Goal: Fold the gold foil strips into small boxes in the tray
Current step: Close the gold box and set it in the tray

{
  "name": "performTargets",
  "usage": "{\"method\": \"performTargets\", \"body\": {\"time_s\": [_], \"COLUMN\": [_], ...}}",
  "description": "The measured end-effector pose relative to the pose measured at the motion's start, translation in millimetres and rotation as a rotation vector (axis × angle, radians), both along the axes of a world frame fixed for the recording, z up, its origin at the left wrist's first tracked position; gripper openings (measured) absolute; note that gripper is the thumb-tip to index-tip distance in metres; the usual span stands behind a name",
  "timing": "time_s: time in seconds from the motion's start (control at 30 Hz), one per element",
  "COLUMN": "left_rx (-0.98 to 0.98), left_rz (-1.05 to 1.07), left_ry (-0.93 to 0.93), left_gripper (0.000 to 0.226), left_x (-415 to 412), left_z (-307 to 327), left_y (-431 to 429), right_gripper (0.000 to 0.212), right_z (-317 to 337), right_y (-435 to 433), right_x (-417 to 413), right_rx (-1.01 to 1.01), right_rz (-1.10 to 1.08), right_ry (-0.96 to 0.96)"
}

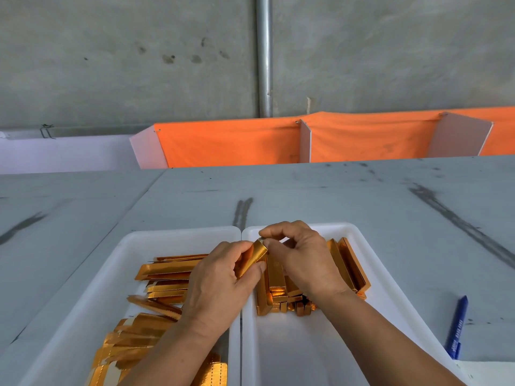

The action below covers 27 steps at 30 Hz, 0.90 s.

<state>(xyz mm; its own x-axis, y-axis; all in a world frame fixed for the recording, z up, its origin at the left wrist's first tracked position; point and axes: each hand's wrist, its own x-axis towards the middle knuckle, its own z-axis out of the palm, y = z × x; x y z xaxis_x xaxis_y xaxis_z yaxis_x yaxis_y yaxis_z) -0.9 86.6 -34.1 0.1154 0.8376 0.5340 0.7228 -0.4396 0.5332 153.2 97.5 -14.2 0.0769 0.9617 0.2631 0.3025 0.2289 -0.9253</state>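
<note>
Two white trays stand side by side in front of me. The left tray [83,307] holds several flat gold foil strips [164,271]. In the right tray [359,235] lie several folded gold boxes [348,263]. Above the seam between the trays, both hands hold one gold foil piece [252,257], partly formed into a box. My left hand [220,282] wraps its lower part. My right hand [303,254] pinches its top end flap between thumb and forefinger. Part of the pile of boxes is hidden under my right hand.
A blue pen [457,327] lies on the grey table [362,196] to the right of the trays. An orange cloth over white dividers [237,143] stands along the table's far edge. Behind is a concrete wall with a metal pipe [264,57].
</note>
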Motion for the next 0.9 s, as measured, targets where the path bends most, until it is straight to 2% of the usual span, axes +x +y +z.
{"method": "performTargets", "body": {"time_s": [0.13, 0.4, 0.67, 0.9], "left_rx": [-0.002, 0.008, 0.015, 0.002], "left_rz": [-0.003, 0.007, 0.019, 0.028], "left_ry": [0.014, 0.045, 0.018, 0.001], "left_gripper": [0.037, 0.039, 0.037, 0.039], "left_x": [-0.1, -0.6, -1.4, -0.8], "left_z": [-0.2, 0.2, 1.2, 0.8], "left_y": [-0.1, -0.7, -0.6, 0.7], "right_gripper": [0.023, 0.018, 0.02, 0.02], "right_z": [-0.9, 0.0, 4.6, 3.4], "right_y": [1.3, 1.1, -3.9, -4.8], "right_x": [1.1, 3.8, 2.1, 0.3], "right_rx": [0.029, -0.041, -0.194, -0.194], "right_rz": [-0.021, 0.015, 0.127, 0.143], "right_ry": [-0.07, -0.183, 0.068, 0.112]}}
